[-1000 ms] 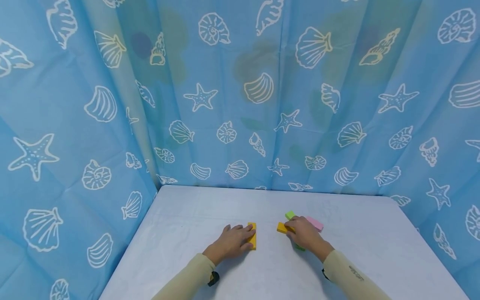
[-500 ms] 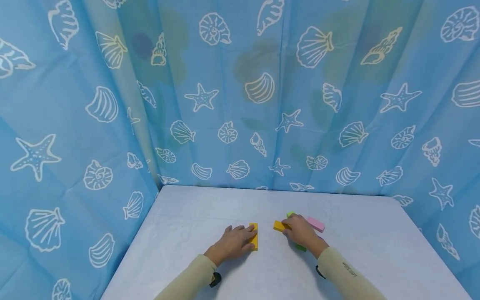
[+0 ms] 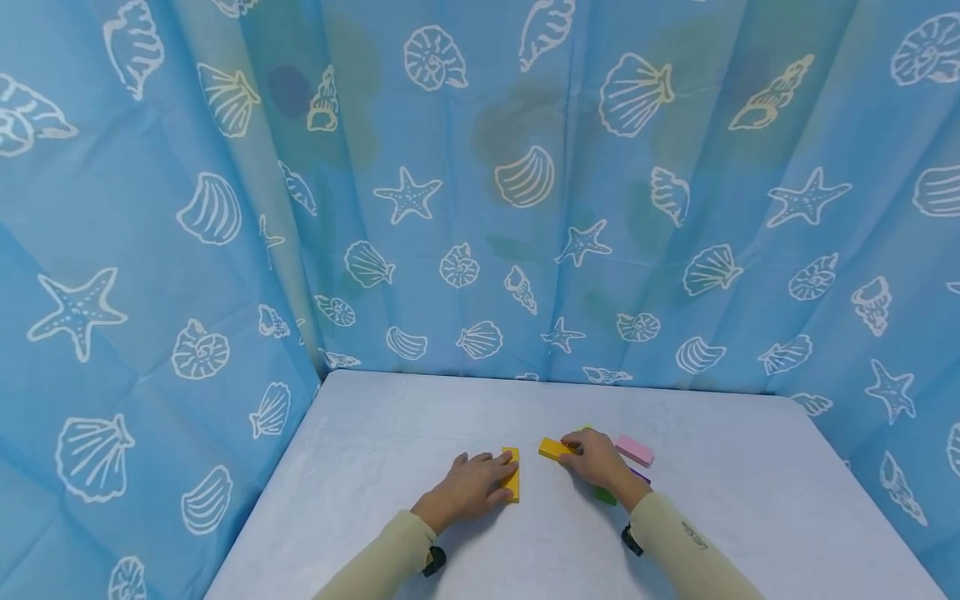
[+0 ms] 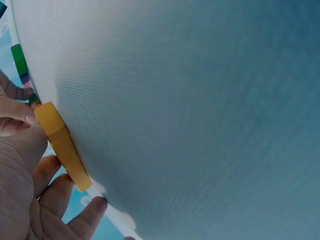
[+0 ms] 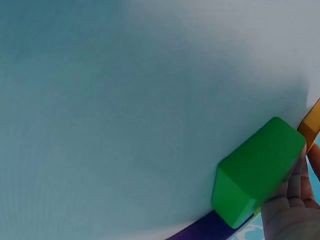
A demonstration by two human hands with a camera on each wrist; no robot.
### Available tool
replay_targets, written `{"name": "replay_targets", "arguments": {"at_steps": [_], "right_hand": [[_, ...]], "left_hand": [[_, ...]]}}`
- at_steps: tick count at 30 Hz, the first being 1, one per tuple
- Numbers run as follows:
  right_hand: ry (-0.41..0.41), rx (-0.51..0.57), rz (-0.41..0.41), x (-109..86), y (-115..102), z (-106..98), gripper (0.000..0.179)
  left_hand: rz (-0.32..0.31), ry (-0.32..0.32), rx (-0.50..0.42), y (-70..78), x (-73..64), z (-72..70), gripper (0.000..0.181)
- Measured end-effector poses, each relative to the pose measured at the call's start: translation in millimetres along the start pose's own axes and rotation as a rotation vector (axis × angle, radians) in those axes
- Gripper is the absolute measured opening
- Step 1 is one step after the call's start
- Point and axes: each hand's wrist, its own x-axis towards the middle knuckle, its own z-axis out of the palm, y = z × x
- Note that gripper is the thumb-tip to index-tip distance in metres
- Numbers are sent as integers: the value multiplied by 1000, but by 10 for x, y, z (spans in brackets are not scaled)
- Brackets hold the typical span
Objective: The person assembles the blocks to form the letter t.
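Observation:
In the head view, my left hand [image 3: 470, 486] lies over a yellow block [image 3: 511, 490] on the white table, with thumb and fingertips holding it. That block [image 4: 70, 155] shows its side and end in the left wrist view, thumb near one end and fingers along it. To the right, my right hand [image 3: 596, 458] pinches a second yellow block [image 3: 551, 448] between thumb and fingers, its free end pointing left. Whether this block touches the table is unclear. The right wrist view shows only its end, the yellow block [image 5: 311, 125], beside the fingers.
A green block [image 3: 604, 496] lies under the right wrist and looks large as the green block [image 5: 257, 170] in the right wrist view. Near it are a purple block [image 3: 641, 475], a pink block [image 3: 634, 451] and a mostly hidden light green block [image 3: 587, 428]. A shell-patterned curtain [image 3: 480, 267] stands behind the table.
My right hand has moved left with its yellow block, narrowing the gap to the other yellow block. More of the purple block shows. The left hand stays on its block.

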Motion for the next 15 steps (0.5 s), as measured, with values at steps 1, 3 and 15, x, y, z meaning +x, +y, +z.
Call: {"name": "replay_targets", "arguments": {"at_steps": [1, 3, 15], "right_hand": [[1, 19, 8, 5, 2, -3, 35], [3, 53, 24, 18, 2, -12, 33], [-37, 87, 95, 149, -114, 13, 31]], "left_hand": [[1, 0, 3, 4, 1, -3, 54], [1, 0, 6, 9, -3, -14, 54], [7, -12, -13, 13, -12, -33, 54]]}}
